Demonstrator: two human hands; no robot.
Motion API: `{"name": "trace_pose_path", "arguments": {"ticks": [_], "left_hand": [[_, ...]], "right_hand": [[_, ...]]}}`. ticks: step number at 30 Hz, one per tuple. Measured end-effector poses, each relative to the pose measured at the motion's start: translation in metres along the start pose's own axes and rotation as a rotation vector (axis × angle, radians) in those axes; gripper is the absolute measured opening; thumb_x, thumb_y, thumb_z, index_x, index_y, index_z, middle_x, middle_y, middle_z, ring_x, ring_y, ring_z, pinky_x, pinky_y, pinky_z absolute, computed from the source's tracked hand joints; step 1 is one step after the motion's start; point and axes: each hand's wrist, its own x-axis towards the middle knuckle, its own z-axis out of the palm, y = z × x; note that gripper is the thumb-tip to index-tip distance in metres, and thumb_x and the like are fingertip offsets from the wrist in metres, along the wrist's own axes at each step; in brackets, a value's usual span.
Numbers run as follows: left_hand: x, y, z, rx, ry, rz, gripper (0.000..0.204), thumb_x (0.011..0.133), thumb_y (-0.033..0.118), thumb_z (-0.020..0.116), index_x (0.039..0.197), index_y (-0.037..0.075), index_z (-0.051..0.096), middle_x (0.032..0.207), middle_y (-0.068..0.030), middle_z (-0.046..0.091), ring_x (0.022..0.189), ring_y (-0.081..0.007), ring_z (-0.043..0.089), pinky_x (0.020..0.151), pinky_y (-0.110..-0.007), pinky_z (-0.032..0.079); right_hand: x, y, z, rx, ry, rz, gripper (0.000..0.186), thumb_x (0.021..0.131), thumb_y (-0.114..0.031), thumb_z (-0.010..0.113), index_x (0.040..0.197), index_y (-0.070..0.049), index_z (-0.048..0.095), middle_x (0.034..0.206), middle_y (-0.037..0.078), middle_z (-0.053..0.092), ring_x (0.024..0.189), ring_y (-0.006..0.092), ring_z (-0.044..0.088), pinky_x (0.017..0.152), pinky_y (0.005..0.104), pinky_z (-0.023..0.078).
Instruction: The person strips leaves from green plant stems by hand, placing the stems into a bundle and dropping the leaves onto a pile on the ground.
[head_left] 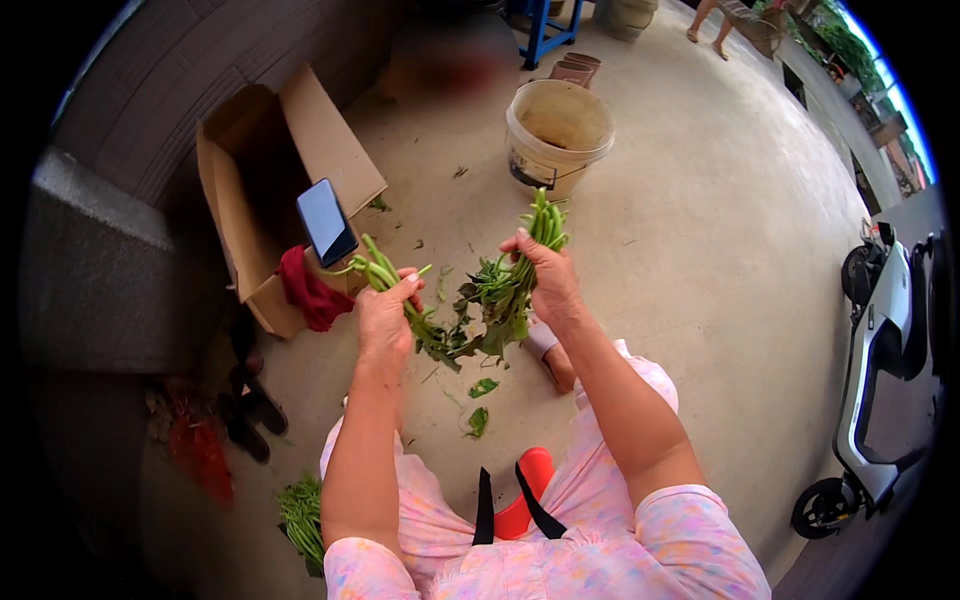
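My left hand (388,315) is closed round a bunch of leafy green stems (376,268), whose cut ends point up and away from me. My right hand (545,270) grips a second, thicker bunch of green stems (543,222), with dark leaves (505,300) drooping below the fingers. Leaves from both bunches meet or overlap between my hands; where one bunch ends and the other begins, I cannot tell. Below them, loose leaves (478,421) lie on the concrete floor.
A cardboard box (230,200) stands at the left, with a phone (326,222) and dark red cloth (312,290) at its edge. A white bucket (560,125) stands ahead. More greens (303,520) lie lower left, near dark shoes (250,412). A scooter (870,370) stands right.
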Motion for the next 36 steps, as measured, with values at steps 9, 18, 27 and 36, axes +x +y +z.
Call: {"name": "trace_pose_path", "arguments": {"ticks": [9,18,27,36], "left_hand": [[-0.006,-0.001,-0.006,0.026,-0.001,-0.068,0.012,0.071,-0.001,0.059,0.083,-0.001,0.057,0.068,-0.0079,0.057,0.054,-0.0147,0.050,0.048,-0.027,0.041],[-0.009,0.004,-0.013,-0.143,-0.072,-0.198,0.012,0.072,0.002,0.058,0.084,0.000,0.057,0.070,-0.0077,0.055,0.058,-0.0138,0.049,0.051,-0.028,0.042],[-0.008,0.000,0.004,-0.238,-0.140,-0.294,0.011,0.076,0.004,0.058,0.086,0.004,0.054,0.073,-0.0064,0.055,0.060,-0.0140,0.049,0.056,-0.028,0.042],[-0.009,-0.004,0.013,-0.377,-0.207,-0.364,0.014,0.077,0.005,0.054,0.090,0.003,0.052,0.075,-0.0080,0.054,0.063,-0.0153,0.049,0.060,-0.029,0.042]], "right_hand": [[-0.013,-0.011,0.015,-1.280,0.125,-1.102,0.017,0.082,-0.021,0.056,0.082,-0.005,0.054,0.068,0.001,0.056,0.067,0.0089,0.053,0.064,0.0256,0.042],[-0.014,0.009,0.028,-0.031,-0.077,-0.026,0.017,0.078,-0.015,0.061,0.069,-0.008,0.048,0.048,-0.002,0.043,0.036,0.0071,0.039,0.034,0.0215,0.033],[-0.012,0.010,0.021,0.059,0.036,0.177,0.011,0.071,-0.005,0.061,0.073,-0.007,0.050,0.050,-0.002,0.042,0.040,0.0094,0.040,0.039,0.0240,0.035],[-0.014,0.011,0.021,-0.043,0.018,0.225,0.008,0.070,-0.007,0.060,0.069,-0.004,0.053,0.053,0.001,0.047,0.043,0.0103,0.043,0.042,0.0232,0.035]]}}
